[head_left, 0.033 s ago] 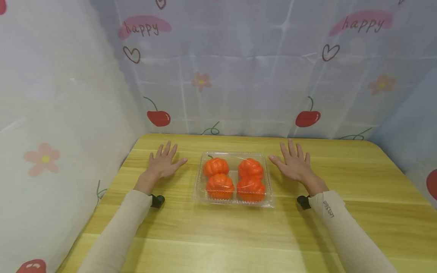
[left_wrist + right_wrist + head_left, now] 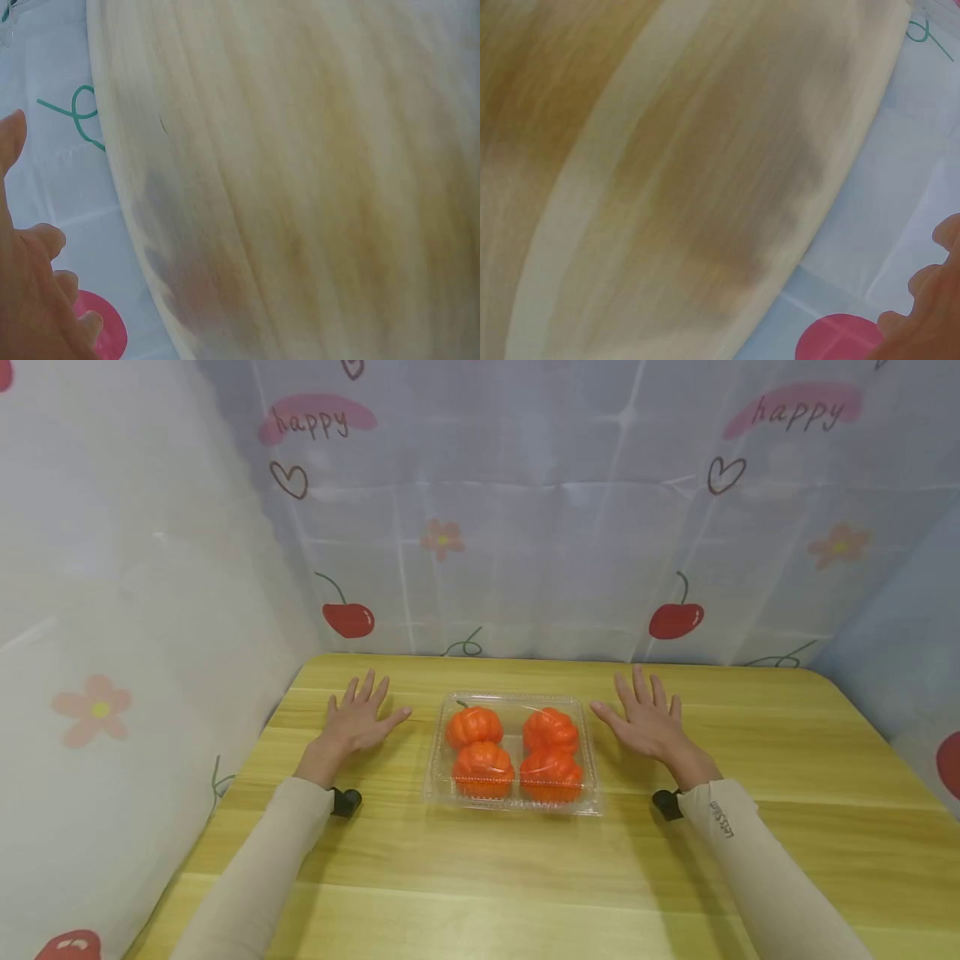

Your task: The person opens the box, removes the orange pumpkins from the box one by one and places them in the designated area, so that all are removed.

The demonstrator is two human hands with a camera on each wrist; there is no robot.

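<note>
Clear rectangular plastic box (image 2: 513, 745), ridged rim, holding four glossy, ribbed orange pumpkins (image 2: 483, 768) on a yellowish wood-grain table (image 2: 510, 877).
From where I stand: box sits just below centre of frame, between the left hand (image 2: 357, 720) at centre-left and the right hand (image 2: 647, 724) at centre-right, near both, touching neither. Both hands released, fingers spread. Creased printed cloth (image 2: 540, 510) fills top of frame. Hands and box match the earlier frame, same spots.

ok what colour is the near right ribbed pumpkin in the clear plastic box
The ribbed pumpkin is bright orange; the head view shows it best.
</note>
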